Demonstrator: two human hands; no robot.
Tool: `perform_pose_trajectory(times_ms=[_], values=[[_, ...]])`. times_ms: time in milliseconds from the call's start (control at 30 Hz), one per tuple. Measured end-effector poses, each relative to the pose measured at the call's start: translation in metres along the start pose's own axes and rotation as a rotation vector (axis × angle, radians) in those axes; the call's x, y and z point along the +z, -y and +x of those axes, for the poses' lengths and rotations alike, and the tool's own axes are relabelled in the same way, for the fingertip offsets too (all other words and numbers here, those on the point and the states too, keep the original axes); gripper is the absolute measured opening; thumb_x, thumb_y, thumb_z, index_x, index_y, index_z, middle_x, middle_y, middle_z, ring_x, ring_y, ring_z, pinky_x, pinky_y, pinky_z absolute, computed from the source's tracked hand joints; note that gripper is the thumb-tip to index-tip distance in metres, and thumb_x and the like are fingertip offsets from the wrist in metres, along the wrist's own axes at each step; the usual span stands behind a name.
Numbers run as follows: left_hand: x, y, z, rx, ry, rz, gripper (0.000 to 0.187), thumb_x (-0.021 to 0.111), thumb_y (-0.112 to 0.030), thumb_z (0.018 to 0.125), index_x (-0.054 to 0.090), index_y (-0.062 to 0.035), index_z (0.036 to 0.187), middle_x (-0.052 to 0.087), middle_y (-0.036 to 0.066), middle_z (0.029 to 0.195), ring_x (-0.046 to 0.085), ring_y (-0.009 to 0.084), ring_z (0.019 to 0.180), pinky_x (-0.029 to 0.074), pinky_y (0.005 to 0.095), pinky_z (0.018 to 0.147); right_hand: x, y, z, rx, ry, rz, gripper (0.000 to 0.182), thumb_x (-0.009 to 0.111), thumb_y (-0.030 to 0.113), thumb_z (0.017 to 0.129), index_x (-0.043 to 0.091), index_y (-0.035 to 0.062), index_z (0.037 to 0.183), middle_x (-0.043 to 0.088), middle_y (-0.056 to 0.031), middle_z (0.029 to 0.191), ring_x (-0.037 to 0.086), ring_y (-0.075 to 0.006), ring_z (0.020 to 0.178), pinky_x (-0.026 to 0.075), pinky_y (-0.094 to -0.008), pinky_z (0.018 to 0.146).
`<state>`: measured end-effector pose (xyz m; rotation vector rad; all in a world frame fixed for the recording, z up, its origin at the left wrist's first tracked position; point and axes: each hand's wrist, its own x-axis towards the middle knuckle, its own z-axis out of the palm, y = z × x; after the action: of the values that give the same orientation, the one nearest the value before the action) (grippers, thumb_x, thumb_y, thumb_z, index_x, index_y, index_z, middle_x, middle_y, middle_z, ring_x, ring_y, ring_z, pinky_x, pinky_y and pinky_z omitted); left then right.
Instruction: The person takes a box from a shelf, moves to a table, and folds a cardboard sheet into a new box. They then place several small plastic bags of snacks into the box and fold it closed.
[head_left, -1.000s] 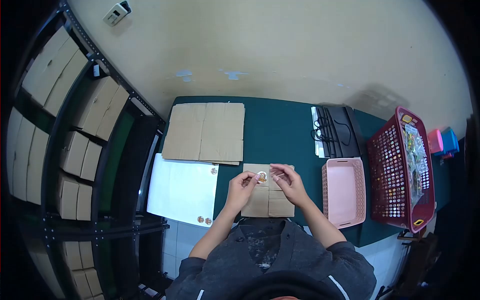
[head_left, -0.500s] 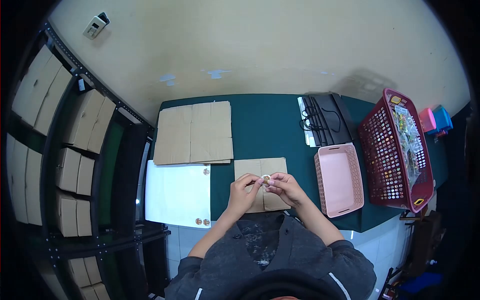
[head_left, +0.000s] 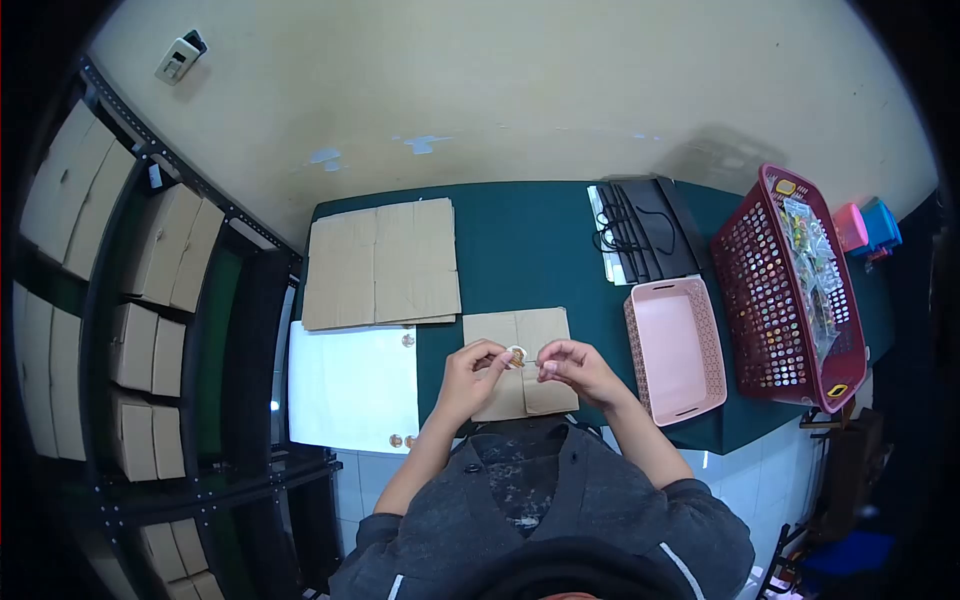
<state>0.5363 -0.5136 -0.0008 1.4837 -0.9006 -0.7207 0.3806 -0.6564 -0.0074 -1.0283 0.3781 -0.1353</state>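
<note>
My left hand (head_left: 470, 380) pinches a small round gold-brown piece with a white rim (head_left: 517, 355) between thumb and fingertips. Slightly apart to its right, my right hand (head_left: 584, 374) is closed in a pinch. A thin line seems to run from the round piece to those right fingertips, too fine to make out. Both hands are above a small folded cardboard piece (head_left: 541, 325) on the table. Left of them, a white sheet (head_left: 350, 385) bears similar small round brown pieces (head_left: 396, 441) near its right corners.
On the green-covered table (head_left: 520, 240) lie a large cardboard stack (head_left: 385, 260), black flat items with cords (head_left: 655, 235) and a pink basket (head_left: 680, 345). A maroon basket (head_left: 755, 300) holds plastic-wrapped packets (head_left: 810, 265). Shelves with cardboard boxes (head_left: 165, 245) stand at the left.
My hands have drawn apart. The round piece stays in the left fingers, while the right hand has moved off it to the right. The whole view has shifted slightly.
</note>
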Motion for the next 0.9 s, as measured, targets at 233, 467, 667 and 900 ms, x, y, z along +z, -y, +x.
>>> perform_pose_trajectory(times_ms=[233, 467, 667, 900], values=[[0.005, -0.002, 0.001, 0.045, 0.011, 0.031, 0.010, 0.061, -0.006, 0.083, 0.063, 0.0036, 0.084, 0.062, 0.009, 0.081, 0.062, 0.0133, 0.076, 0.050, 0.0253, 0.071, 0.013, 0.000, 0.008, -0.024, -0.075, -0.060, 0.016, 0.061, 0.011, 0.084, 0.060, -0.0008, 0.095, 0.060, -0.0039, 0.090, 0.056, -0.0107, 0.086, 0.046, -0.0261, 0.079], [0.005, 0.001, -0.003, 0.025, 0.018, 0.083, 0.010, 0.061, -0.006, 0.083, 0.063, 0.0033, 0.085, 0.063, 0.010, 0.081, 0.062, 0.0136, 0.077, 0.050, 0.0252, 0.071, 0.013, -0.006, 0.008, -0.088, 0.044, -0.108, 0.013, 0.058, 0.011, 0.087, 0.057, 0.0009, 0.094, 0.057, -0.0022, 0.087, 0.054, -0.0098, 0.082, 0.043, -0.0251, 0.077], [0.009, -0.005, -0.004, 0.184, -0.044, 0.386, 0.007, 0.063, -0.006, 0.079, 0.064, 0.0004, 0.082, 0.063, 0.011, 0.076, 0.063, 0.0199, 0.072, 0.049, 0.0270, 0.064, 0.011, -0.011, 0.006, -0.137, -0.004, -0.447, 0.014, 0.051, 0.012, 0.090, 0.050, -0.0011, 0.097, 0.053, -0.0056, 0.088, 0.056, -0.0117, 0.079, 0.045, -0.0257, 0.071], [0.020, -0.004, -0.002, 0.171, -0.150, 0.470, 0.010, 0.064, -0.011, 0.080, 0.063, -0.0008, 0.078, 0.063, 0.010, 0.077, 0.063, 0.0214, 0.067, 0.049, 0.0272, 0.059, 0.019, -0.020, 0.010, -0.340, -0.428, -0.659, 0.015, 0.050, 0.010, 0.090, 0.050, -0.0026, 0.099, 0.054, -0.0093, 0.090, 0.058, -0.0137, 0.075, 0.046, -0.0258, 0.067]])
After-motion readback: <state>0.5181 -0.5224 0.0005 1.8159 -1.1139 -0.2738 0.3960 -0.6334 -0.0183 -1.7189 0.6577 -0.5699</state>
